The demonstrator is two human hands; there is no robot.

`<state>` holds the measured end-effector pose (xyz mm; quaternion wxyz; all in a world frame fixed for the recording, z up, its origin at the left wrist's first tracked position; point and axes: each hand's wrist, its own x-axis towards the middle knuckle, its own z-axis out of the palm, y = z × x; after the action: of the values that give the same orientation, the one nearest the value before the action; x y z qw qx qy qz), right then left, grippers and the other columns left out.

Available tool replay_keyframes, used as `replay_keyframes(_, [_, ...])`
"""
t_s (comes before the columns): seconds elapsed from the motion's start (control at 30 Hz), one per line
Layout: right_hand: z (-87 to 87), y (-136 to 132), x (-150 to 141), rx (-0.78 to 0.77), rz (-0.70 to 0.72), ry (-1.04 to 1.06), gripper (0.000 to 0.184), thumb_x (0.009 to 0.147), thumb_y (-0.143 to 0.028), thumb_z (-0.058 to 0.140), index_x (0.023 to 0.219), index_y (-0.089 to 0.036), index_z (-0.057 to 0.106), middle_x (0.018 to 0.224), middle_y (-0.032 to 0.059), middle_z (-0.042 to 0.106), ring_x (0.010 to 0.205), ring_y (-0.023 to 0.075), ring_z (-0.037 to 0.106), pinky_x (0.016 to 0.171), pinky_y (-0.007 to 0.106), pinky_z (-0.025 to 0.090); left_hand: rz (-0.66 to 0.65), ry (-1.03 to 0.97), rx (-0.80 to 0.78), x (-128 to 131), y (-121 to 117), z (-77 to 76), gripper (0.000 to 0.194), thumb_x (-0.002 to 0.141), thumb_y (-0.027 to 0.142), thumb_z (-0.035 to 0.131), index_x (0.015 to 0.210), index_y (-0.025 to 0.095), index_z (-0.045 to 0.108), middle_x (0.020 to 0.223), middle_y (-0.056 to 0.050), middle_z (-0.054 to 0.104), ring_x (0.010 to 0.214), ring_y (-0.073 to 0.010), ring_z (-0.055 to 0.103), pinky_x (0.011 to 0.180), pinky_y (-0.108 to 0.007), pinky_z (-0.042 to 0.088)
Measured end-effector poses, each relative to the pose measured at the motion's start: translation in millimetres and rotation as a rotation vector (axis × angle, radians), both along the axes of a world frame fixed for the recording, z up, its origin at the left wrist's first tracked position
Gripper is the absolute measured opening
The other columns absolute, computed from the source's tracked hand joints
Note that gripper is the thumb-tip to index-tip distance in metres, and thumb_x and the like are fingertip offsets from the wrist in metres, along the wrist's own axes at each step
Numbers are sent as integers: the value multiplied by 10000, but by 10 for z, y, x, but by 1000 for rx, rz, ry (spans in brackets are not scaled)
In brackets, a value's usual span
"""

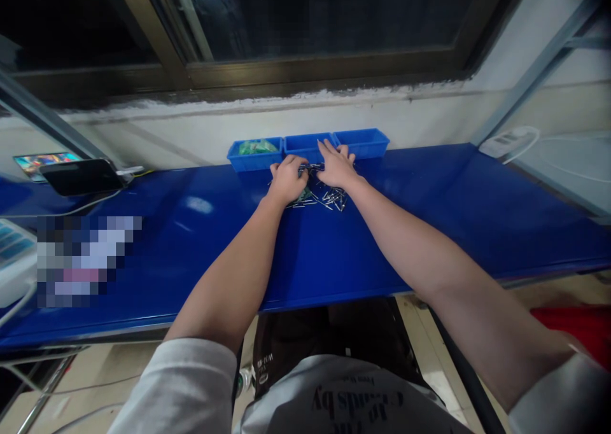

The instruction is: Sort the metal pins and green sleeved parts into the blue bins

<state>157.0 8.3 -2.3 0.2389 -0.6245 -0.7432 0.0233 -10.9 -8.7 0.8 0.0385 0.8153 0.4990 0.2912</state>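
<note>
While the left hand (288, 178) curls, its grip unclear, and the right hand (337, 165) spreads over one pile of thin metal pieces (335, 198) on the tabletop (312, 262), three blue bins (371, 149) stand behind, the leftmost holding green material (258, 146).

Dim light is leaving pale glare on the glossy blue desk (305, 262). Blur is softening the thin silvery pieces (335, 198).

Pins (335, 198) on the bench (310, 256), under & btwn the fingers (329, 149); 3 bins (308, 146) just beyond 'em, packet (258, 146) in L one; phone (81, 177) well off L.
</note>
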Motion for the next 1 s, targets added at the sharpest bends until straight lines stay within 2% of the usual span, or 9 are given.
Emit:
replay_keyframes(0.13, [14,-33,37,74,6,24,686,832,-288,615,1486,-187,432,1535,159,409,1336,443,337,1024,640,343,-18,6,-21,1,4,1,265,916,229,499,1132,224,651,1264,-97,653,1250,-304,544,1028,-501,351])
replay_keyframes(0.2, [37,-68,65,102,5,28,540,850,-274,583,1379,-168,555,1430,165,507,1304,420,379,1022,617,355,-18,14,-34,-1,8,-1,266,914,237,503,1131,221,657,1259,-99,655,1246,-310,545,1022,-501,352])
replay_keyframes(0.3, [65,-121,108,64,17,6,384,820,-267,614,1182,-165,690,1240,153,614,1236,400,444,1007,593,373,-20,21,-43,-5,16,-9,271,914,251,508,1135,224,663,1257,-96,656,1244,-314,544,1018,-499,350])
replay_keyframes(0.4, [64,-151,135,-23,38,-35,360,775,-302,682,1109,-177,734,1158,146,650,1199,402,479,982,577,396,-21,20,-45,-7,18,-11,271,913,261,511,1130,224,671,1257,-93,658,1239,-306,550,1016,-488,351])
replay_keyframes(0.5, [47,-147,145,-91,40,-57,298,806,-352,670,1041,-195,767,1087,139,690,1186,391,509,972,555,412,-13,23,-52,-6,10,0,263,909,260,518,1113,220,680,1255,-93,659,1237,-300,552,1011,-477,354])
replay_keyframes(0.6, [33,-128,149,-123,59,-11,249,828,-339,662,1001,-203,778,999,110,733,1082,318,598,949,462,448,-7,33,-57,-6,3,8,256,911,262,516,1099,228,686,1254,-90,659,1238,-299,551,1006,-471,355])
replay_keyframes(0.73, [30,-122,136,-134,154,61,205,823,-286,678,957,-178,789,930,94,755,909,229,662,840,334,480,-20,28,-52,-8,9,-1,246,906,254,519,1079,223,692,1243,-85,665,1229,-292,560,1010,-473,352])
replay_keyframes(1.0, [0,-113,79,-93,201,43,188,821,-293,690,928,-179,793,896,87,756,844,207,663,774,308,475,-23,23,-59,-11,25,-15,244,898,257,521,1057,225,704,1223,-87,671,1221,-304,556,1010,-492,348])
